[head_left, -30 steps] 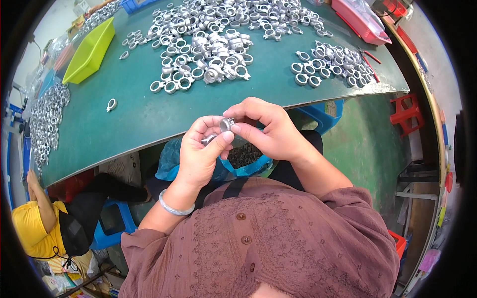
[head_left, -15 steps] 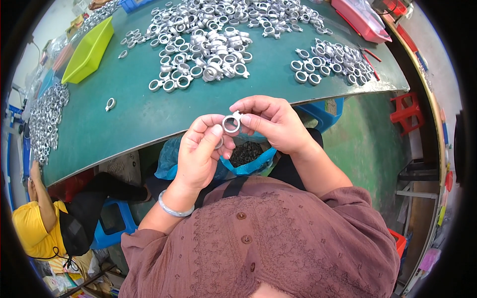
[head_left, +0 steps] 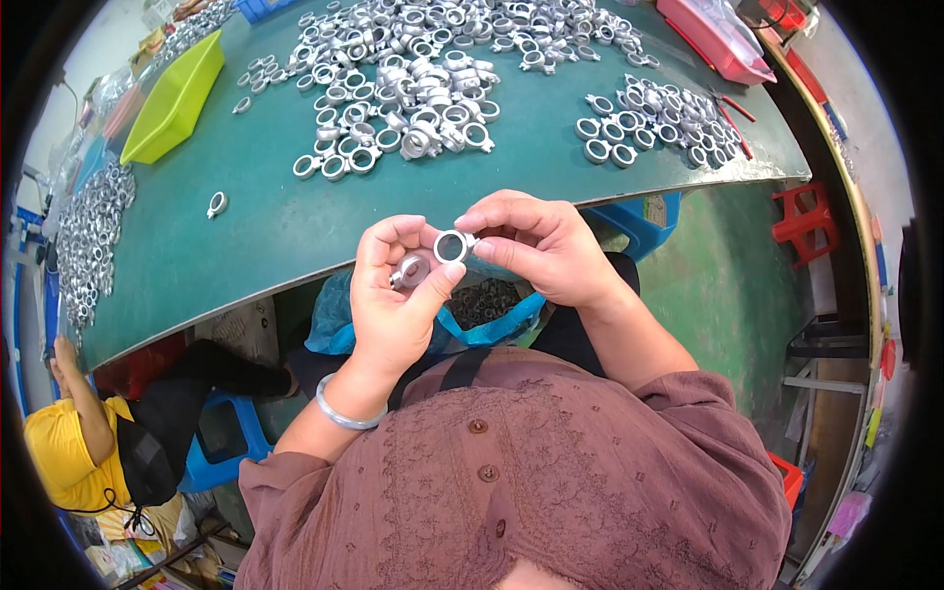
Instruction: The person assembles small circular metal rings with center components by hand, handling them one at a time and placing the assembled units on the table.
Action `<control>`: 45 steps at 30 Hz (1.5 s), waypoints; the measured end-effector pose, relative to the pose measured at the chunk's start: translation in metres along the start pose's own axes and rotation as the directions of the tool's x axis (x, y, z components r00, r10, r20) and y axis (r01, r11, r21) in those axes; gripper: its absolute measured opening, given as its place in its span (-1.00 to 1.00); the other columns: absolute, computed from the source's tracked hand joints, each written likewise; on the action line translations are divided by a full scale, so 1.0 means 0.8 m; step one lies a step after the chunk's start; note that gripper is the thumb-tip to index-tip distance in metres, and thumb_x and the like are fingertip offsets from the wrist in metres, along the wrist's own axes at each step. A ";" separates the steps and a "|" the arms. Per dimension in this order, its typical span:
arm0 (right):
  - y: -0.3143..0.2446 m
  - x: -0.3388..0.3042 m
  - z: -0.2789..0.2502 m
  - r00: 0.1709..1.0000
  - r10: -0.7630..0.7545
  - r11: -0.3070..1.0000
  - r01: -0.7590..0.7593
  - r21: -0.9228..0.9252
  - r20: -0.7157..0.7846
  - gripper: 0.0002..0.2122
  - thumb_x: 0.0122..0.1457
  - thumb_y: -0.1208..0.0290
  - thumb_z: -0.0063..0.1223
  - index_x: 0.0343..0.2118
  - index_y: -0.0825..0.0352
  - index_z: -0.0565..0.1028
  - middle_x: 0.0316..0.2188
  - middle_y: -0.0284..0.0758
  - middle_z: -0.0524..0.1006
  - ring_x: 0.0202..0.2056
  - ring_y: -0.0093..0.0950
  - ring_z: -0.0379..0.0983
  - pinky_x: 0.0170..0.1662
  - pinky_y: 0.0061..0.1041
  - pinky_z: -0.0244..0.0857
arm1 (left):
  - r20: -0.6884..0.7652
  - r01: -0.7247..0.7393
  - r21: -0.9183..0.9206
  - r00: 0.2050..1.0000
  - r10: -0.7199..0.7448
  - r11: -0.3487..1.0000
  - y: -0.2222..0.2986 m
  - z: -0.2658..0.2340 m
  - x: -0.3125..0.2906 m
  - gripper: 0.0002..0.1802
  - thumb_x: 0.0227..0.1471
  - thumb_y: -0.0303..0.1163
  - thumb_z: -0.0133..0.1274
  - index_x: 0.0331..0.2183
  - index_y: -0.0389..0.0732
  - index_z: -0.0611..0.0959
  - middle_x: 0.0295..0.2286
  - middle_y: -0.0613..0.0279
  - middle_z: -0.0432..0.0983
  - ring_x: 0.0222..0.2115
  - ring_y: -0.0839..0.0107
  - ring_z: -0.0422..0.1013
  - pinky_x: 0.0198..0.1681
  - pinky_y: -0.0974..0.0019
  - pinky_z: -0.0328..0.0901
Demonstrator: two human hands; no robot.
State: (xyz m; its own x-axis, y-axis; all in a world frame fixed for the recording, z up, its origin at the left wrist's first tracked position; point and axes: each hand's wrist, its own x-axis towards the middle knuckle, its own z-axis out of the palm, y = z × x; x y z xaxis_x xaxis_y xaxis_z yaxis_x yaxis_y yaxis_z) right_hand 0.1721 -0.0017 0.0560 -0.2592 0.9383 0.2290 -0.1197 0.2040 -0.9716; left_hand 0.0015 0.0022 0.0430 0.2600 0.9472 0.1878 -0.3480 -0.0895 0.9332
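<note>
Between my two hands, above the table's near edge, is a silvery metal ring (head_left: 451, 247) with a small lug on its right side. My right hand (head_left: 541, 244) pinches the lug between thumb and fingers. The thumb of my left hand (head_left: 388, 295) touches the ring's lower rim. A second metal ring (head_left: 410, 270) lies in the curled fingers of my left hand. Beneath my hands a blue plastic bag (head_left: 482, 329) stands open, with many small dark pieces (head_left: 484, 302) inside.
A large heap of metal rings (head_left: 423, 108) covers the green table's (head_left: 275, 216) far middle. Smaller ring piles lie right and far left. One ring (head_left: 217, 205) lies alone. Red-handled pliers (head_left: 736, 118), a lime tray (head_left: 177, 98) and a pink tray (head_left: 713, 39) are there. Someone in yellow (head_left: 74, 447) sits left.
The lugged ring has shifted slightly left and turned, its lug now pointing right. My left hand has rolled open a little, showing the second ring more fully.
</note>
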 end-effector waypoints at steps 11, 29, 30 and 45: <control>0.000 -0.002 0.002 0.992 0.125 0.974 -0.119 0.192 -0.017 -0.76 0.02 0.64 -0.02 -0.20 0.45 0.39 -0.32 -0.33 0.46 -0.27 -0.60 0.39 -0.18 -0.63 0.27 | 0.050 -0.120 0.185 0.992 0.112 0.975 -0.002 -0.005 -0.002 -0.38 -0.21 -0.65 0.12 -0.04 -0.28 0.29 -0.34 0.24 0.35 -0.39 0.61 0.30 -0.34 0.60 0.22; 0.014 0.069 -0.047 0.899 -0.435 0.336 0.105 -0.936 -0.056 -0.84 -0.12 0.53 0.06 -0.40 0.29 0.47 -0.45 -0.29 0.37 -0.45 -0.34 0.34 -0.38 -0.47 0.25 | 0.366 0.465 -0.589 0.883 -0.295 0.661 0.008 -0.021 0.007 -0.67 0.05 -0.30 -0.20 -0.19 -0.34 0.39 -0.22 -0.05 0.37 -0.32 0.23 0.42 -0.38 0.35 0.42; 0.018 0.072 -0.049 0.876 -0.480 0.203 0.150 -0.968 0.036 -0.84 -0.10 0.54 0.05 -0.38 0.28 0.46 -0.46 -0.30 0.35 -0.50 -0.38 0.32 -0.43 -0.53 0.23 | 0.363 0.469 -0.596 0.881 -0.302 0.652 0.010 -0.021 0.007 -0.67 0.05 -0.30 -0.17 -0.20 -0.33 0.39 -0.24 -0.04 0.38 -0.33 0.23 0.43 -0.38 0.35 0.42; -0.019 0.030 -0.019 0.962 0.271 0.951 -0.264 0.163 -0.026 -0.85 0.05 0.40 0.02 -0.40 0.39 0.45 -0.52 -0.40 0.46 -0.56 -0.69 0.32 -0.52 -0.71 0.20 | 0.024 0.164 -0.060 0.986 -0.163 0.985 0.005 -0.003 0.008 -0.54 -0.08 -0.56 0.01 -0.06 -0.26 0.36 -0.54 0.38 0.32 -0.61 0.69 0.20 -0.59 0.63 0.11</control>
State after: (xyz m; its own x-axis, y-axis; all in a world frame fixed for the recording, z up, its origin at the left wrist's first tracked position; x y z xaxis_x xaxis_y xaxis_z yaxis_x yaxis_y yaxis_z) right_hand 0.1824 0.0220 0.0750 -0.2566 0.9655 -0.0451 -0.2014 -0.0990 -0.9745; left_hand -0.0005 0.0088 0.0469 0.3350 0.9413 0.0410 -0.3545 0.0856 0.9311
